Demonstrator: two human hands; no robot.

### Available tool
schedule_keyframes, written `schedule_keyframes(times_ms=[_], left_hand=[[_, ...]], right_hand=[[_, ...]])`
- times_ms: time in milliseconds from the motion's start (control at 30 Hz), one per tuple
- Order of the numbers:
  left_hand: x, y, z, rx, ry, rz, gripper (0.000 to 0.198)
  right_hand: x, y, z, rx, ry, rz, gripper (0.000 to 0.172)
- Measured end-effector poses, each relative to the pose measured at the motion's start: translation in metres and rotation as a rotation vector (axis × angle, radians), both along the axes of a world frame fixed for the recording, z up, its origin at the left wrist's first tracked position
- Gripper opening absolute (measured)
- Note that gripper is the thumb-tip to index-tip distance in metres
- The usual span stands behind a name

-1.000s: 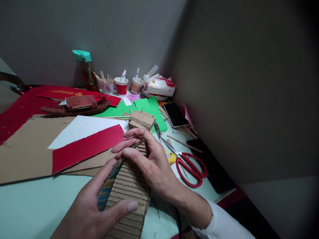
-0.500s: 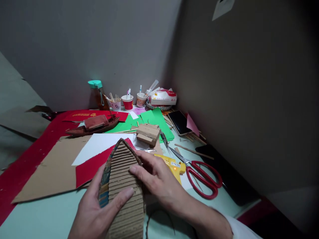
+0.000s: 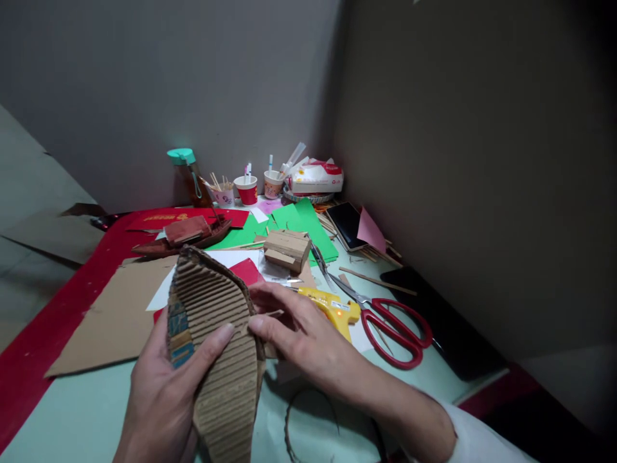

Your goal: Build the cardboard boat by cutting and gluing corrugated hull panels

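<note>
Centrally, corrugated cardboard piece (image 3: 224, 379) held above pale green tabletop (image 3: 87, 411). Left hand (image 3: 166, 382) clasps its left edge, thumb across the ridges; right hand (image 3: 303, 331) pinches the right edge. Yellow glue gun (image 3: 332, 308) and red-handled scissors (image 3: 370, 305) lie to the right. Grey walls (image 3: 193, 83) meet behind. Versus 0.5 s earlier: pointed tip (image 3: 187, 262) swung left, hiding more of red strip (image 3: 247, 271).

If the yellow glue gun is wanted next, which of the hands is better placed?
Likely the right hand: it sits nearer the glue gun, while the left hand holds the ribbed cardboard by its left edge.
</note>
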State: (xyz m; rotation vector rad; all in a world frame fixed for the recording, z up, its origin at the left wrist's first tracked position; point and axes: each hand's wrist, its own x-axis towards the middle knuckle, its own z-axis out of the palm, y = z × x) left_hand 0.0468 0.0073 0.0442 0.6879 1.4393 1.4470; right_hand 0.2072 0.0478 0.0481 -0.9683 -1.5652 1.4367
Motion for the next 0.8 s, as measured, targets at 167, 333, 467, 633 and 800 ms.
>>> schedule_keyframes(times_ms=[167, 333, 467, 633, 800], left_hand=[[0.004, 0.003, 0.004, 0.086, 0.002, 0.075, 0.069], [0.007, 0.003, 0.002, 0.148, 0.095, 0.117, 0.061], [0.007, 0.004, 0.000, 0.187, 0.141, 0.142, 0.050], [0.006, 0.007, 0.004, 0.231, 0.127, 0.140, 0.049], [-0.001, 0.013, 0.009, 0.365, 0.130, 0.250, 0.048]], right_hand=[[-0.008, -0.003, -0.009, 0.077, -0.015, 0.008, 0.021], [-0.017, -0.003, -0.014, 0.151, -0.072, -0.035, 0.014], [-0.020, -0.004, -0.012, 0.220, -0.143, -0.062, 0.011], [-0.014, -0.006, -0.005, 0.212, -0.133, -0.015, 0.020], [-0.009, -0.013, -0.002, -0.101, 0.107, 0.146, 0.039]])
